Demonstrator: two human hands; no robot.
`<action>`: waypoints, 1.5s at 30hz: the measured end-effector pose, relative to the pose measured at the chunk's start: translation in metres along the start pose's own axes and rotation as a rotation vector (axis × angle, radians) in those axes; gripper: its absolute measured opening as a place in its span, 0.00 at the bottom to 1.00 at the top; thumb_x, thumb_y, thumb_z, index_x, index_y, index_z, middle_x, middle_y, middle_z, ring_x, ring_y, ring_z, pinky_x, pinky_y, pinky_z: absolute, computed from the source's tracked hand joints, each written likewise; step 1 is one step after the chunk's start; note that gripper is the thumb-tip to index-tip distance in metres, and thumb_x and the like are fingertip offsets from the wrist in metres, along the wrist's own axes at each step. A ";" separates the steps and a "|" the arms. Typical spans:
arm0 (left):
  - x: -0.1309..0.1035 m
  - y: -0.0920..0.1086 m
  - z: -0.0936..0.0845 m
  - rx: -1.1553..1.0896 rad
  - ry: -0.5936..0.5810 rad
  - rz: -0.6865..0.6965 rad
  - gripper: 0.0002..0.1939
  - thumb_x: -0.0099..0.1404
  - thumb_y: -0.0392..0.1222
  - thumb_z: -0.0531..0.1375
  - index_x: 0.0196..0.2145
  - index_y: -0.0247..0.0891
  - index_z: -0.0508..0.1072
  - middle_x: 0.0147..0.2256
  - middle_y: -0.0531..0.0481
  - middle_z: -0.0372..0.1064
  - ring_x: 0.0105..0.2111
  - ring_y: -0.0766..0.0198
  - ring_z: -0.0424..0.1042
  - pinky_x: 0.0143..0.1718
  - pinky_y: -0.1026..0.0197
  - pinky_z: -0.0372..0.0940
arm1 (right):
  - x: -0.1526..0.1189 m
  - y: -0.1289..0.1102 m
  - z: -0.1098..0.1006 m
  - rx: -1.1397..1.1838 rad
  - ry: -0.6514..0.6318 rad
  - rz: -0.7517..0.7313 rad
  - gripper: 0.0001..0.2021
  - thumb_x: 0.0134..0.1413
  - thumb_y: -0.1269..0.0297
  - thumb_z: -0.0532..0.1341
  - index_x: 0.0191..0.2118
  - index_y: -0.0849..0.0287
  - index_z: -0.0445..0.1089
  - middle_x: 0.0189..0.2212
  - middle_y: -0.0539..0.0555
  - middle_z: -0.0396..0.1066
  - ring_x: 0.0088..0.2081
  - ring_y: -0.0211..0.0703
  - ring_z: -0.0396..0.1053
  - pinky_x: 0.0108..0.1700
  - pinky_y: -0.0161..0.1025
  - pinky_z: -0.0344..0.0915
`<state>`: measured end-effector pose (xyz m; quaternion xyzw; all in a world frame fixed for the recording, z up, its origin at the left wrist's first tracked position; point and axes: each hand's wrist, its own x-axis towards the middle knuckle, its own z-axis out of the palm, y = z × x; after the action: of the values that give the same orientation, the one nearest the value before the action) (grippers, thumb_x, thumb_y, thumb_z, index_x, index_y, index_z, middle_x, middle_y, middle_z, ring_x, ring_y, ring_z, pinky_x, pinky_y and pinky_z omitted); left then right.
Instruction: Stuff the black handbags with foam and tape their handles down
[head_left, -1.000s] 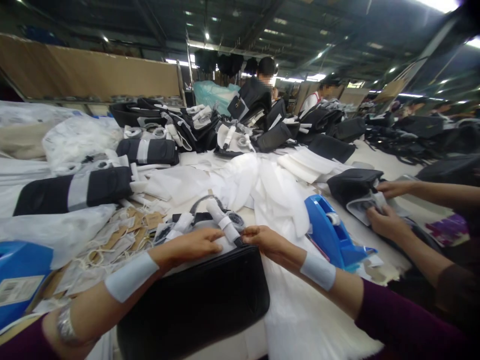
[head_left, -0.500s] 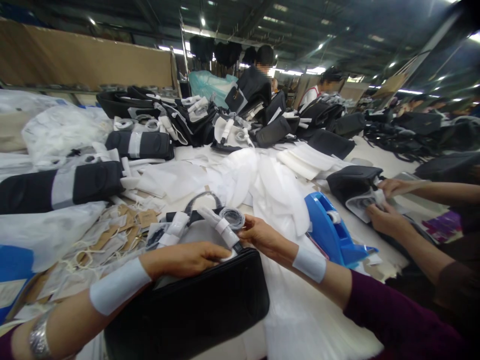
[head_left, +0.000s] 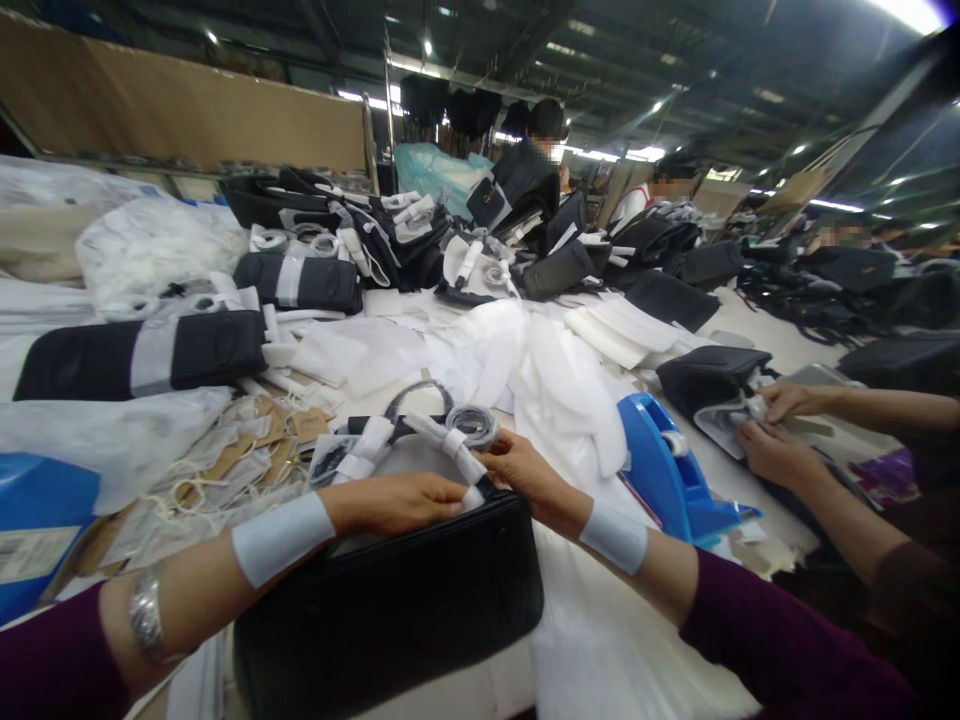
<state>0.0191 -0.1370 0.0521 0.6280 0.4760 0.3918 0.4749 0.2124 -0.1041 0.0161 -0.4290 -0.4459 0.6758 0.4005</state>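
A black handbag (head_left: 390, 610) stands in front of me, its near side facing me. Its handle (head_left: 450, 440) rises from the top, covered in white foam wrap and clear film. Beside it sits a coiled, film-wrapped strap (head_left: 472, 425). My left hand (head_left: 409, 503) reaches over the bag's top edge, fingers closed on a bit of white foam wrap (head_left: 472, 498) at the handle's base. On the right side, my right hand (head_left: 521, 468) pinches the lower part of the wrapped handle; its fingertips are partly hidden. Both wrists wear pale blue bands.
A blue tape dispenser (head_left: 660, 470) stands to the right, near a co-worker's hands (head_left: 780, 425) on another black bag (head_left: 712, 380). White foam sheets (head_left: 555, 370) cover the middle. Tags with cords (head_left: 247, 450) lie left, near banded black bags (head_left: 150, 355) and a blue box (head_left: 45, 530).
The view has shifted slightly, so the scene sits a little further right. My left fingers have moved slightly along the foam at the handle's base. The right hand keeps its place at the handle.
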 end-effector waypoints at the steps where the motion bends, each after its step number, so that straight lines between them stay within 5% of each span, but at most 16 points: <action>1: -0.004 -0.002 0.002 0.012 -0.003 0.012 0.15 0.60 0.53 0.59 0.35 0.41 0.79 0.32 0.45 0.77 0.42 0.50 0.74 0.41 0.57 0.68 | -0.001 -0.001 0.001 -0.021 0.009 0.004 0.23 0.35 0.59 0.74 0.40 0.61 0.75 0.36 0.54 0.76 0.32 0.38 0.70 0.33 0.34 0.63; 6: -0.015 0.015 0.004 0.092 -0.058 0.149 0.13 0.59 0.51 0.61 0.36 0.43 0.80 0.32 0.46 0.78 0.39 0.52 0.75 0.40 0.59 0.68 | -0.001 -0.002 -0.005 -0.089 -0.066 0.034 0.20 0.37 0.61 0.72 0.40 0.63 0.77 0.34 0.53 0.76 0.30 0.37 0.69 0.33 0.35 0.62; 9: -0.006 0.035 -0.027 0.237 -0.254 0.175 0.11 0.58 0.47 0.62 0.38 0.44 0.81 0.33 0.49 0.78 0.34 0.55 0.76 0.38 0.61 0.68 | 0.003 0.001 -0.011 -0.100 -0.121 0.006 0.19 0.36 0.67 0.71 0.40 0.63 0.78 0.34 0.54 0.77 0.32 0.41 0.71 0.38 0.37 0.65; 10: -0.003 0.037 -0.043 0.317 -0.238 0.160 0.12 0.60 0.45 0.61 0.40 0.43 0.80 0.34 0.49 0.78 0.35 0.56 0.76 0.39 0.61 0.67 | 0.004 0.002 -0.012 -0.106 -0.120 -0.010 0.18 0.36 0.67 0.70 0.39 0.63 0.78 0.34 0.54 0.78 0.33 0.42 0.72 0.40 0.39 0.66; 13: 0.002 0.025 -0.093 0.544 0.137 0.111 0.16 0.61 0.44 0.57 0.43 0.36 0.78 0.39 0.45 0.76 0.40 0.54 0.73 0.41 0.58 0.65 | 0.009 0.003 -0.010 -0.152 -0.101 -0.078 0.19 0.36 0.67 0.70 0.40 0.62 0.78 0.34 0.54 0.78 0.37 0.47 0.73 0.43 0.41 0.67; 15: 0.000 0.005 -0.117 0.549 0.159 0.000 0.17 0.54 0.46 0.62 0.39 0.34 0.79 0.38 0.42 0.75 0.38 0.53 0.73 0.37 0.58 0.66 | 0.014 0.003 -0.006 -0.189 -0.078 -0.135 0.21 0.37 0.66 0.71 0.43 0.62 0.77 0.37 0.55 0.78 0.41 0.49 0.74 0.46 0.42 0.68; 20: -0.006 -0.034 -0.137 0.625 -0.045 -0.040 0.13 0.56 0.47 0.61 0.37 0.38 0.76 0.39 0.46 0.72 0.40 0.54 0.70 0.40 0.59 0.65 | 0.026 0.006 0.002 -0.311 -0.035 -0.229 0.19 0.40 0.62 0.71 0.42 0.62 0.77 0.40 0.57 0.78 0.43 0.51 0.74 0.48 0.44 0.69; 25: -0.004 -0.027 -0.154 0.731 -0.325 0.036 0.15 0.65 0.46 0.54 0.45 0.39 0.72 0.47 0.46 0.68 0.48 0.56 0.67 0.53 0.56 0.60 | 0.031 0.015 -0.002 -0.324 -0.051 -0.258 0.18 0.40 0.59 0.71 0.39 0.61 0.78 0.39 0.56 0.78 0.42 0.51 0.74 0.47 0.46 0.70; 27: -0.010 -0.026 -0.162 0.701 -0.350 0.064 0.16 0.69 0.44 0.49 0.49 0.41 0.71 0.51 0.46 0.66 0.54 0.56 0.64 0.58 0.55 0.56 | 0.030 0.016 -0.004 -0.330 -0.038 -0.239 0.17 0.40 0.58 0.71 0.39 0.60 0.78 0.38 0.57 0.79 0.42 0.52 0.74 0.47 0.46 0.70; 32: -0.023 -0.038 -0.152 0.823 -0.177 0.054 0.22 0.61 0.38 0.55 0.53 0.38 0.66 0.52 0.43 0.64 0.52 0.54 0.64 0.55 0.52 0.58 | 0.030 0.018 -0.001 -0.335 -0.004 -0.276 0.17 0.38 0.57 0.71 0.37 0.60 0.78 0.38 0.57 0.78 0.42 0.54 0.75 0.45 0.47 0.71; 37: -0.009 -0.052 -0.134 0.918 -0.058 0.092 0.08 0.57 0.36 0.55 0.37 0.35 0.68 0.42 0.42 0.65 0.43 0.54 0.65 0.48 0.50 0.63 | 0.033 0.015 0.003 -0.410 0.002 -0.321 0.18 0.39 0.58 0.70 0.38 0.60 0.78 0.39 0.59 0.78 0.42 0.54 0.74 0.47 0.48 0.70; 42: 0.003 -0.050 -0.134 0.840 -0.173 0.277 0.05 0.59 0.32 0.55 0.33 0.37 0.69 0.62 0.39 0.55 0.63 0.49 0.52 0.62 0.42 0.52 | 0.038 0.021 0.004 -0.409 0.029 -0.422 0.17 0.42 0.57 0.69 0.39 0.59 0.75 0.39 0.58 0.77 0.43 0.53 0.73 0.49 0.49 0.69; 45: 0.000 -0.048 -0.130 0.797 -0.248 0.301 0.08 0.64 0.35 0.54 0.38 0.38 0.73 0.64 0.41 0.56 0.65 0.51 0.50 0.65 0.42 0.49 | 0.042 0.028 0.004 -0.346 0.043 -0.534 0.23 0.42 0.57 0.70 0.46 0.58 0.70 0.44 0.58 0.74 0.47 0.53 0.71 0.53 0.50 0.67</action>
<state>-0.1140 -0.1040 0.0374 0.8666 0.4327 0.1643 0.1867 0.1907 -0.0743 -0.0184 -0.3728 -0.6426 0.4517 0.4941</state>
